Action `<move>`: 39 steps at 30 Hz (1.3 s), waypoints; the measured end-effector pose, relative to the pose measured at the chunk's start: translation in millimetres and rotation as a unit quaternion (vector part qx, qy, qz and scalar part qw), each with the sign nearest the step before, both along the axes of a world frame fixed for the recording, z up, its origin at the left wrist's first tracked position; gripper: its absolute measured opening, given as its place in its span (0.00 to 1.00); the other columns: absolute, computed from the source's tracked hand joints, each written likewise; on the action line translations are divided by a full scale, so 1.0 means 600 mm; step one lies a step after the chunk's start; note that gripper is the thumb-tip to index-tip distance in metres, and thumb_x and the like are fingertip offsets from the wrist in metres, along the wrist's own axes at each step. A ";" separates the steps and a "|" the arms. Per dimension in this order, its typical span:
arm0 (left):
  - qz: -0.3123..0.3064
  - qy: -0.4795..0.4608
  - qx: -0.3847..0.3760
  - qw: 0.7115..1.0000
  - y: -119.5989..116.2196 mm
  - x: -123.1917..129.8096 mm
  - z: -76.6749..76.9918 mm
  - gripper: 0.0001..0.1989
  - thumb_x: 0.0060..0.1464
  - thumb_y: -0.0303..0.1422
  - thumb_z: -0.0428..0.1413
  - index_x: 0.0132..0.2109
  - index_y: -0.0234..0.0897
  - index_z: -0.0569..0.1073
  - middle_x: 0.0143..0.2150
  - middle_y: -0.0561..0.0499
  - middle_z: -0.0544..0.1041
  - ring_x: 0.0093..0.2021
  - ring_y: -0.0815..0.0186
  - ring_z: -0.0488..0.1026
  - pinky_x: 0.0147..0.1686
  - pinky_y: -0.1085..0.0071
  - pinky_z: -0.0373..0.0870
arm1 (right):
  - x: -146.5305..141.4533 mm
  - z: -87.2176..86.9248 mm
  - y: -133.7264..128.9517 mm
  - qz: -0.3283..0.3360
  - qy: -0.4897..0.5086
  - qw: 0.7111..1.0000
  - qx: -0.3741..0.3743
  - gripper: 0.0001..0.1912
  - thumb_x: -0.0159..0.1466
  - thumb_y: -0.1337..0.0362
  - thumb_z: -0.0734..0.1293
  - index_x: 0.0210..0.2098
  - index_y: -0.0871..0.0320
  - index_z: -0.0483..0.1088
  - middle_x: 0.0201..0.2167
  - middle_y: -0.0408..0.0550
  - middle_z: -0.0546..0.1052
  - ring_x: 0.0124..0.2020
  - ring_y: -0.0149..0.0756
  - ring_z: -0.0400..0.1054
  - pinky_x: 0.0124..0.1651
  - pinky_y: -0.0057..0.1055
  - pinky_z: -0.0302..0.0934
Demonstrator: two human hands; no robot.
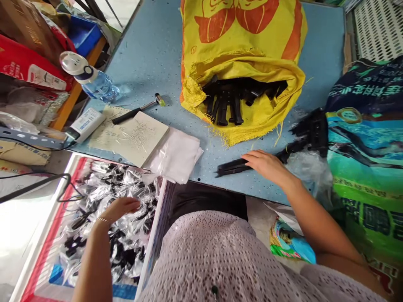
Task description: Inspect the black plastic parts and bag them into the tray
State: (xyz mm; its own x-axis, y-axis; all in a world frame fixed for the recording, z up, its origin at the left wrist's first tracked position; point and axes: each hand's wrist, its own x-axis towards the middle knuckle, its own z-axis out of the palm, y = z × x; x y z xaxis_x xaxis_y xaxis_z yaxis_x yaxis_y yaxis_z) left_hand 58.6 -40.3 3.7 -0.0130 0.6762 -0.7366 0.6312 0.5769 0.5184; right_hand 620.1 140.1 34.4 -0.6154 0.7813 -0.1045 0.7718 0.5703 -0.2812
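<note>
My right hand (264,165) is over the blue tabletop, its fingers closed on the end of a long black plastic part (231,167) lying near the front edge. More black parts (315,130) are heaped just right of that hand, beside a crumpled clear plastic bag (310,172). My left hand (122,207) hovers above a red and white crate (52,235), fingers stretched out and holding nothing visible. Inside the crate lie many black pieces in clear bags (126,235). A yellow woven sack (245,134) lies open on the table with black parts (226,105) in its mouth.
A stack of clear plastic bags (179,155) lies by a notepad (147,134) at the table's front edge. Behind them are a small hammer (129,115), a white box-shaped device (88,125) and a water bottle (97,86). A green and blue sack (368,167) stands at right.
</note>
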 end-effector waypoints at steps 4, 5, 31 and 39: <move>-0.050 -0.083 0.278 0.956 0.143 0.201 0.026 0.17 0.64 0.44 0.55 0.45 0.37 0.82 0.34 0.47 0.83 0.33 0.64 0.80 0.38 0.68 0.78 | -0.059 -0.014 -0.031 -0.074 0.148 0.979 -0.119 0.17 0.72 0.58 0.64 0.55 0.55 0.78 0.47 0.53 0.82 0.48 0.47 0.77 0.52 0.45 0.71; -0.048 -0.054 0.355 0.932 0.176 0.249 0.028 0.14 0.64 0.40 0.56 0.46 0.36 0.82 0.38 0.45 0.83 0.36 0.63 0.80 0.40 0.67 0.77 | -0.073 -0.019 -0.035 -0.108 0.202 0.960 -0.159 0.17 0.71 0.56 0.65 0.54 0.54 0.78 0.47 0.52 0.82 0.47 0.46 0.77 0.52 0.44 0.71; -0.057 0.055 0.460 0.884 0.254 0.235 0.034 0.24 0.59 0.23 0.51 0.61 0.33 0.76 0.61 0.37 0.77 0.47 0.60 0.79 0.54 0.58 0.78 | -0.264 -0.049 -0.039 -0.216 0.546 0.560 -0.585 0.19 0.54 0.50 0.80 0.33 0.57 0.77 0.32 0.44 0.81 0.31 0.32 0.76 0.37 0.28 0.71; -0.154 -0.041 0.531 0.832 0.209 0.261 0.047 0.36 0.63 0.18 0.47 0.75 0.42 0.58 0.71 0.37 0.66 0.66 0.58 0.72 0.64 0.58 0.74 | -0.283 -0.069 -0.059 -0.198 0.502 0.534 -0.651 0.23 0.52 0.45 0.79 0.31 0.57 0.75 0.28 0.48 0.81 0.24 0.31 0.71 0.23 0.25 0.64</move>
State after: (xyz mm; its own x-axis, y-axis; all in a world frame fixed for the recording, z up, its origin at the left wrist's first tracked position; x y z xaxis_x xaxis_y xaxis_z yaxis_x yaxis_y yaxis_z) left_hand 215.0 85.2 31.7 0.3026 0.9084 0.2885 0.6016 -0.4168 0.6814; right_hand 450.3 104.6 -6.8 -0.6849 0.5388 -0.4904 -0.1531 -0.7645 -0.6261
